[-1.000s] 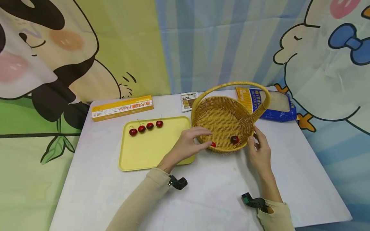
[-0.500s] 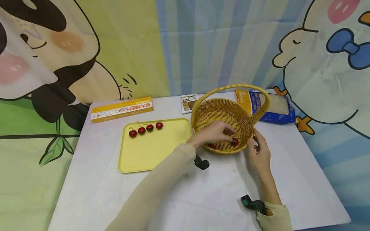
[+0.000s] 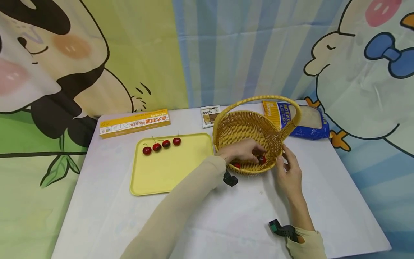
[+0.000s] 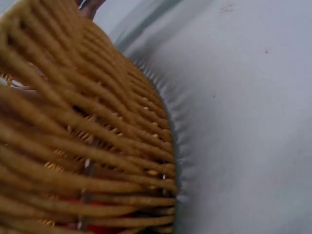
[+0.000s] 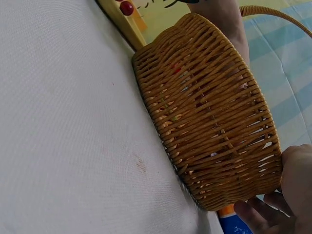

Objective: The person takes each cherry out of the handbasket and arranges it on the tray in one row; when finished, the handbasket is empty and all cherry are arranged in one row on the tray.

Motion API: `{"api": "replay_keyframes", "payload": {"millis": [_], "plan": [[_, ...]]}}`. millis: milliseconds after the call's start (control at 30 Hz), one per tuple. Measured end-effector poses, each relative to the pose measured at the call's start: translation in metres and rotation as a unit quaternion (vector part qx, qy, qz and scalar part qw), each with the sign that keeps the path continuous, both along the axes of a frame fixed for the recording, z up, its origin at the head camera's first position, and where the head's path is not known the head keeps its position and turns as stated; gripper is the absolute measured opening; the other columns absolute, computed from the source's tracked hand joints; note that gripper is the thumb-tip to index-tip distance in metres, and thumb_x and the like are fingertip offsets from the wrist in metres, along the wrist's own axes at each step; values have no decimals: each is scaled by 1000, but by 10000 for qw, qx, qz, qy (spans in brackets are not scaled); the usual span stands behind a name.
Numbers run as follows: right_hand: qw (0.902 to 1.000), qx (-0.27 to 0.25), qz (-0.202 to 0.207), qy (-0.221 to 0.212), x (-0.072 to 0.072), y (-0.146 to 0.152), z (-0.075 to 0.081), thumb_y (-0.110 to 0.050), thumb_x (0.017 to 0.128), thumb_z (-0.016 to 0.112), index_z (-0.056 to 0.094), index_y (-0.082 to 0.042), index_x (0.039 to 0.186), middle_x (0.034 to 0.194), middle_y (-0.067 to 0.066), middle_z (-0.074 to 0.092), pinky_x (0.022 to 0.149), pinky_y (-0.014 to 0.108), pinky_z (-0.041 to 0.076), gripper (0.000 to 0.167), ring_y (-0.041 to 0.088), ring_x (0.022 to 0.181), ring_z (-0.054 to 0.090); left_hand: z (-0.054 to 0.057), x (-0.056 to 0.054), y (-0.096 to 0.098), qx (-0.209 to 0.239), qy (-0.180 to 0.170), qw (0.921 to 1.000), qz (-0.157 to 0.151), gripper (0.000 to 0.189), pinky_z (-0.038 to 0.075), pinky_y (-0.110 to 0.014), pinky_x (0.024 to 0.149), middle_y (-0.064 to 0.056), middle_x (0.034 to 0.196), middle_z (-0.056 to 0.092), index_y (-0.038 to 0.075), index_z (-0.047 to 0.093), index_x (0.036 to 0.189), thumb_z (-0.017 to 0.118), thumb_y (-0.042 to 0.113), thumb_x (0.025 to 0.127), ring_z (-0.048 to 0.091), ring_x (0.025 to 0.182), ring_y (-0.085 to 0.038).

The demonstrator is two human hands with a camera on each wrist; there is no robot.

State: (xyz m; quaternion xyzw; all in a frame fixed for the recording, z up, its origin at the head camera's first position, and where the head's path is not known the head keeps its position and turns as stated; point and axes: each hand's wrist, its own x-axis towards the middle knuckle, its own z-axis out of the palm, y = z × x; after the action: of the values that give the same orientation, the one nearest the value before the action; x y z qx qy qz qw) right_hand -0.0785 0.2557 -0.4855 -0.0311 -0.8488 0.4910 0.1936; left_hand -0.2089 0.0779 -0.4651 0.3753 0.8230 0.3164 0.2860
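A round wicker basket [image 3: 247, 124] with a tall arched handle stands on the table. My left hand [image 3: 240, 149] reaches down inside it, its thumb and fingertips at a dark red cherry [image 3: 261, 159]. Beside that hand's wrist, a second cherry [image 3: 236, 165] lies near the basket's front rim, partly hidden. My right hand [image 3: 290, 171] holds the basket's right side at the rim; the right wrist view shows its thumb and fingers [image 5: 256, 214] there. From the left wrist, the basket's woven wall fills much of the view, with red showing through the gaps.
Left of the basket lies a yellow tray [image 3: 168, 172], with several stemmed cherries [image 3: 161, 144] in a row along its far side. Behind are a pasta box [image 3: 135, 123], a small packet [image 3: 210, 116] and a blue-and-yellow pasta bag [image 3: 297, 120].
My left hand has moved right from the basket's left front rim, over to the cherry inside on the right. The right hand keeps its hold on the basket.
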Motion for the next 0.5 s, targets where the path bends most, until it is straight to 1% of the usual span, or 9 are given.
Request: {"api": "replay_keyframes", "payload": {"millis": [67,133,233,333,467,500], "plan": [[10000,20,30,13,-2,3,-6,-7,108,53,46,-10,158,157,14,49,89,-1,43,51,37,138,55,-1,1,1,-9,71,9999,-76,53,47,-18,108,-1,142,66,14,63,144,77,8,93,61,127,-12],[10000,6,86,38,-3,5,-9,-8,108,54,46,-13,158,158,13,49,89,-1,44,51,37,138,55,-1,2,2,-2,82,9999,-85,51,48,-16,104,-1,139,67,14,65,143,76,6,94,61,124,-11],[9999,-22,147,68,-4,5,-10,-9,108,55,46,-14,158,158,12,49,90,0,44,51,38,139,54,-1,3,0,98,19,9999,41,46,49,-15,101,-1,134,70,13,69,137,76,4,93,63,121,-11],[9999,1,112,38,-4,4,-10,-10,108,54,45,-13,158,158,12,49,90,0,44,51,37,139,54,-1,4,-2,187,95,9997,97,40,51,-14,98,-1,127,73,12,73,132,77,5,93,65,116,-10],[9999,93,8,-60,-2,6,-11,-13,109,52,44,-15,159,159,11,49,90,0,43,50,35,138,54,0,3,-3,249,285,9992,154,37,51,-12,93,-1,124,74,12,75,128,80,9,92,65,111,-8],[9999,126,-16,-77,-2,7,-12,-14,110,51,44,-16,159,158,10,49,90,0,43,50,35,138,54,0,3,-4,307,237,9990,207,36,51,-12,92,-1,124,74,11,75,128,80,9,92,66,110,-8]]}}
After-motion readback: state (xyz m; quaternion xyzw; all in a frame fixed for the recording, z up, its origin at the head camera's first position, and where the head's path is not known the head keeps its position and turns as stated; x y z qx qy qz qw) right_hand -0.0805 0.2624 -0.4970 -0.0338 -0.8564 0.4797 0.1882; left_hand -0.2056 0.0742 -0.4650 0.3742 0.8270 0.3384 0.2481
